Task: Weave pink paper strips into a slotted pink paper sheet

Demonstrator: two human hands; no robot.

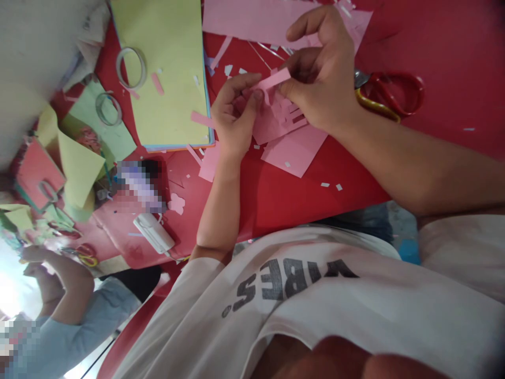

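Note:
A pink paper piece with narrow strips and cut slots is between my hands over the red table. My left hand pinches its left side between thumb and fingers. From the right, my right hand grips its upper edge with thumb and forefinger, the other fingers raised and curled. A short pink strip stands across the top of the piece. Below lies a pink sheet, partly covered by the held piece. Red-and-yellow scissors rest beside my right wrist, their blades mostly hidden behind it.
Left of my hands lies a yellow paper stack with a tape roll on it. Another tape roll is farther left. A white device sits near the red table's front edge. A co-worker's arms are at lower left.

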